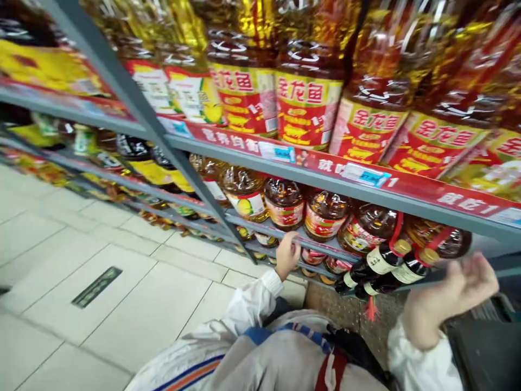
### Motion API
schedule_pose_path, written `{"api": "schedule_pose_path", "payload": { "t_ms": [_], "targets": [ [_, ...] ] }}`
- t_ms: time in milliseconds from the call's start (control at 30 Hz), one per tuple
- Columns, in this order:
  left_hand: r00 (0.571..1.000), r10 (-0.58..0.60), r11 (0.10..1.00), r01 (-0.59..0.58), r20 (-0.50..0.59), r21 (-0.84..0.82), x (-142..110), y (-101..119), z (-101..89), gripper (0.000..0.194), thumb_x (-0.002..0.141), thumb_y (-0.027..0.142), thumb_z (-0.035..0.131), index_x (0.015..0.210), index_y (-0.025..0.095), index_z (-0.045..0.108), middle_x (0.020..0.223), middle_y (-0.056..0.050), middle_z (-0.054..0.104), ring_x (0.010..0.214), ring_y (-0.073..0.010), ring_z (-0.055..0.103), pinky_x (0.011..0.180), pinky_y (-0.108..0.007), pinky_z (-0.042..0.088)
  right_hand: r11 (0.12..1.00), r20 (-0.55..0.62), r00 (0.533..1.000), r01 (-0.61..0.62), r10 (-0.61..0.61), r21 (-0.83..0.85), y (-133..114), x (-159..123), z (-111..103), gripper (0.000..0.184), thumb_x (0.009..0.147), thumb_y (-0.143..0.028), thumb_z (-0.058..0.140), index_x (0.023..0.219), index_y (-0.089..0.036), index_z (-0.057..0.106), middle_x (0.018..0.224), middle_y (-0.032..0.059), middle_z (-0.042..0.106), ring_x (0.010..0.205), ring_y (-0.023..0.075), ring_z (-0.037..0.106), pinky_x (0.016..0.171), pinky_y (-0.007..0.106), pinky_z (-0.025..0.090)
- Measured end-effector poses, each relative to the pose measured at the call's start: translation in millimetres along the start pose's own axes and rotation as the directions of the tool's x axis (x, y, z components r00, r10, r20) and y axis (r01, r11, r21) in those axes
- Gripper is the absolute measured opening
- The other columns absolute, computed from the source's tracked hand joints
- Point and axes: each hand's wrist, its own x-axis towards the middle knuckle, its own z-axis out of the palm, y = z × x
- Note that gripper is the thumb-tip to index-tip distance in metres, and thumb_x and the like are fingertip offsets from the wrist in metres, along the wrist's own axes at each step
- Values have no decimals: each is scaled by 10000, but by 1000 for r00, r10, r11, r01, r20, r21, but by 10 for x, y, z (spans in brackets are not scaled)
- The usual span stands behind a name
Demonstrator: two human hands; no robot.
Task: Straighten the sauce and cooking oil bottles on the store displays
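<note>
Right hand (448,298): fingers loosely spread, blurred, just beside two dark bottles (381,260) with cream labels and gold caps. Left hand (287,254): fingers curled at the edge of the lower shelf (256,224); cannot tell whether they grip it. Dark bottles tilt side by side, red ribbon (442,238) at their necks, in front of shelved amber oil bottles (325,217). Red tassel (371,309) below. Upper shelf (244,161): tall cooking-oil bottles (307,106), red-and-yellow labels, blue price tags (366,175) along the edge. Pale tile floor (138,304) off to the left.
</note>
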Motion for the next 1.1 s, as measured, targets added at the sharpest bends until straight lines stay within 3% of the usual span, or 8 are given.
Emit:
{"api": "schedule_pose_path", "payload": {
  "t_ms": [33,100,233,300,433,667,900,1100],
  "targets": [
    [999,-36,999,36,-30,24,0,-97,-136,249,970,164,494,1191,186,607,1134,-109,700,1070,-206,700,892,-345,610,999,-36,999,25,-25,22,-186,-183,128,538,982,-392,510,1500,-412,366,1584,92,392,1482,373,368,1179,717,312],
    [994,-77,995,82,-76,65,-50,-265,-413,228,969,157,496,1167,194,603,1129,-103,687,1086,-209,685,907,-356,601,974,168,964,186,-206,127,-518,-474,469,563,914,-320,639,1446,-310,454,1511,122,492,1415,380,468,1134,688,395],
    [980,-133,981,151,-146,124,-293,-485,-919,224,976,155,492,1163,209,602,1165,-100,671,1070,-197,682,768,-287,610,911,630,660,325,-410,252,-895,-822,1254,568,928,-330,629,1451,-187,459,1469,179,544,1373,340,514,1148,604,423],
    [967,-175,968,203,-186,146,-427,-571,-1146,223,977,152,488,1153,214,610,1171,-97,665,1045,-186,685,712,-259,606,915,673,625,333,-396,230,-984,-931,1619,657,941,-381,613,1508,-136,388,1530,225,468,1438,346,434,1174,590,394],
    [939,-233,943,282,-254,175,-609,-777,-1621,229,969,141,486,1133,221,625,1174,-85,664,974,-163,690,670,-236,608,934,627,710,346,-320,85,-1156,-987,2303,852,918,-545,621,1518,-16,330,1536,335,387,1466,410,343,1175,637,326],
    [905,-238,915,330,-352,231,-704,-1302,-2639,204,976,170,475,1075,203,651,1169,-102,661,938,-164,691,648,-241,622,975,467,881,169,-83,-146,-1370,-829,3298,940,828,-807,560,1222,45,625,1227,380,625,1221,490,562,1093,617,384],
    [896,-246,875,369,-369,313,-837,-2016,-4111,200,993,255,478,1062,208,660,1160,-86,661,862,-154,682,623,-252,621,972,263,961,133,-79,-192,-1440,-985,3397,1124,757,-890,563,1375,48,506,1412,392,506,1356,471,457,1166,620,291],
    [893,-254,810,406,-371,422,-991,-2484,-5126,192,993,287,492,1031,213,665,1171,-69,660,800,-147,681,610,-259,617,956,268,958,170,-104,-239,-2180,-1644,3661,974,825,-723,636,1430,5,406,1505,390,367,1446,469,312,1173,669,236]
  ]
}}
